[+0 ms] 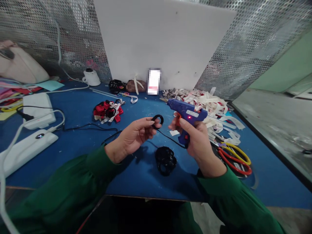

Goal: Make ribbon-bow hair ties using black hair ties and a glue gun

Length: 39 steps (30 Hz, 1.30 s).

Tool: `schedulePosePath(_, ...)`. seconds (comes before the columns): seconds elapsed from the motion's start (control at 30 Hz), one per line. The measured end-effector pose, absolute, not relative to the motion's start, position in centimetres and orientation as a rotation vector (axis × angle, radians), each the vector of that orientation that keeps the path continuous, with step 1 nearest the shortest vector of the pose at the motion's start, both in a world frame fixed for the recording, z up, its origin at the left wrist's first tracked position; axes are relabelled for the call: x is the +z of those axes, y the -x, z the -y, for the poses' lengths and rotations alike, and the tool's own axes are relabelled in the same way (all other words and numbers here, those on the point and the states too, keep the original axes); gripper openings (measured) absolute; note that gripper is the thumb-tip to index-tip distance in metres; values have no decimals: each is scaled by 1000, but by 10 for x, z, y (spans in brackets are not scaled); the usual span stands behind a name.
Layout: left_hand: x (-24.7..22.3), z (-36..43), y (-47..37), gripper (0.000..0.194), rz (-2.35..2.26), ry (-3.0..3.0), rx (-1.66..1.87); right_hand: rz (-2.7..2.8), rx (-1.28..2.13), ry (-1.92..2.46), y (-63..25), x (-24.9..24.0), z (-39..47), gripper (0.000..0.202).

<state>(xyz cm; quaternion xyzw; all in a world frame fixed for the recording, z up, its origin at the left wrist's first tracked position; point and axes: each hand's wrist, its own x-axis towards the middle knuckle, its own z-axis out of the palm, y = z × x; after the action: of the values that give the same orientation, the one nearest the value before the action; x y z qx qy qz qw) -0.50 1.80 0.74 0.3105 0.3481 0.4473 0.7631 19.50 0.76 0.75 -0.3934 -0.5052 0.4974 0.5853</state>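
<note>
A blue plastic glue gun with an orange trigger, a white label and a lit red light (181,105) is right of the frame's centre, tilted so its metal nozzle points to the upper left. The right hand (198,138) is wrapped around its handle, the fingers near the trigger. Smaller, a crumpled black bundle of textured, seemingly soft material (168,154) lies below centre, between the forearms. Smallest, a thin black ring (162,119) is held up at the centre, pinched between the left hand's (136,133) thumb and fingers, which hide part of it.

Around them spreads a blue tabletop (75,107), with an upright white board (168,39) across the upper centre. A tangled heap of pale ribbon strips (216,104) fills the right, behind the gun. At the lower left lies a long white power strip (31,151). Red looped handles (243,169) lie at the lower right; a red, black and white fabric cluster (104,110) lies left of centre. A slim black cord (170,139) crosses the gap between the hands.
</note>
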Motion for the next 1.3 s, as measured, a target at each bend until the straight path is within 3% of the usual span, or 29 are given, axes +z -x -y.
schedulePosePath(0.13, 6, -19, 6, 21, -775, -703, 1054, 1195, 1195, 888, -195, 5, 0, 24)
schedulePosePath(0.43, 7, -19, 6, 24, -818, -795, 1177, 1684, 598, 1096, -196, -8, 13, 21)
schedulePosePath(0.7, 5, -22, 5, 21, -764, -716, 1219, 1773, 574, 1069, -197, -8, 16, 13)
schedulePosePath(1.3, 2, -22, 4, 24, -814, -805, 1289, 1827, 458, 1146, -195, -6, 17, 16)
